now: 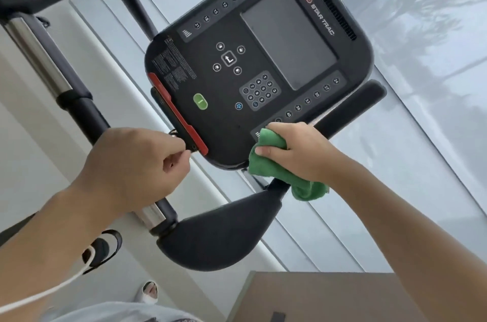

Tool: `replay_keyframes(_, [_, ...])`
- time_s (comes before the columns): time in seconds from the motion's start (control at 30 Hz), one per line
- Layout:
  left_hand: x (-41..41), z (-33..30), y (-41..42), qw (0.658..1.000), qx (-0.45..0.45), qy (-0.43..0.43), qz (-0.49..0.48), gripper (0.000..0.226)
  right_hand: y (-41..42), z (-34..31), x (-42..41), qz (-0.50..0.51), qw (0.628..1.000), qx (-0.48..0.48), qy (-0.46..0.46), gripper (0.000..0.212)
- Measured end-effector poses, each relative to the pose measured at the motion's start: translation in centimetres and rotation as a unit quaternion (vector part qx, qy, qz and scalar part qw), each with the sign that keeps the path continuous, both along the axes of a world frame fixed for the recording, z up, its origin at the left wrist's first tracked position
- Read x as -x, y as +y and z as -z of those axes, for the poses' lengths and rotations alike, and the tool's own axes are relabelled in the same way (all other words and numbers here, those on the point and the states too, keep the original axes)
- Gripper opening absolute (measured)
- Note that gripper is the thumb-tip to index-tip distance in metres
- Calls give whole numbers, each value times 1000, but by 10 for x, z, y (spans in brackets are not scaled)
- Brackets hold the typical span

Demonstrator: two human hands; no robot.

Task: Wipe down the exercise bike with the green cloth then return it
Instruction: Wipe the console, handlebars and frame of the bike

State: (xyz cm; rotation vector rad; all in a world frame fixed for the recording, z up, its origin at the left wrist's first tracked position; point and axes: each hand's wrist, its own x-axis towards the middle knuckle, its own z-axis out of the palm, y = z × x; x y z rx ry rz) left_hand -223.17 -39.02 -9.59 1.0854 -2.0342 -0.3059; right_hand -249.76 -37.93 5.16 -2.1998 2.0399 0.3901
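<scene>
The exercise bike's black console (pixel 229 121) fills the middle of the view, tilted, with a dark screen (pixel 287 37), keypad and a red strip (pixel 176 113) along its lower left edge. My right hand (pixel 297 153) grips a bunched green cloth (pixel 268 166) against the console's lower right corner, beside the row of numbered buttons. My left hand (pixel 131 166) has its fingers curled at the lower end of the red strip, with the fingertips at the console's edge. Whether it pinches anything I cannot tell.
A black and chrome handlebar (pixel 52 63) runs down the left under my left hand. The black padded hub (pixel 218 237) sits below the console. A brown surface (pixel 316 298) lies at the bottom right. Frosted window panels stand behind. A white cable (pixel 52 292) hangs at lower left.
</scene>
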Motion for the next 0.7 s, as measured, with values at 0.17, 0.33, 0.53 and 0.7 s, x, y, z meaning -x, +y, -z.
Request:
replay_keyframes(0.17, [1, 0, -2, 1000, -28, 12, -3, 40, 20, 17, -25, 10, 997, -69, -24, 24])
replay_keyframes(0.33, [1, 6, -4, 999, -16, 30, 2, 35, 20, 1, -19, 1, 999, 33, -43, 16])
replay_keyframes(0.53, [0, 11, -4, 998, 12, 61, -2, 38, -15, -19, -4, 16, 989, 52, 137, 15])
replay_keyframes(0.7, [2, 11, -4, 998, 6, 55, -11, 39, -8, 5, -19, 75, 990, -32, 111, 25])
